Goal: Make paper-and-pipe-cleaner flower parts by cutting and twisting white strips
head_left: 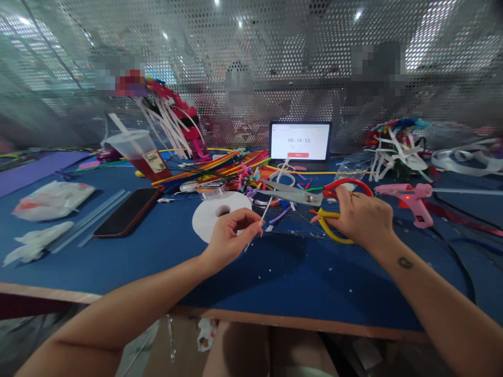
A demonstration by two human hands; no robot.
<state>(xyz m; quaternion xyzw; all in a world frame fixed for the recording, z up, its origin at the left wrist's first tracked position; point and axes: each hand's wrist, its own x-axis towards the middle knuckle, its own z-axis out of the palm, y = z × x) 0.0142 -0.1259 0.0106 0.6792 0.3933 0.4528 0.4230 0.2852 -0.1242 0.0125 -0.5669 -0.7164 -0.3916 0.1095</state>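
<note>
My left hand (238, 233) pinches a thin white strip (272, 201) between thumb and fingertips; the strip slants up and to the right. In my right hand (361, 214) is a pair of scissors (302, 196) with one red and one yellow handle. The blades are spread apart and point left, beside the strip; whether they touch it I cannot tell. A white spool (202, 220) lies flat just behind my left hand. Short coloured pieces (247, 175) are heaped behind the scissors.
A pink glue gun (420, 204) with a small red light lies at right. At left are a phone (128, 212), a drink cup (137, 154) and a plastic packet (55, 199). A tablet (301, 140) showing a timer stands at the back, before a perforated metal panel (275, 68).
</note>
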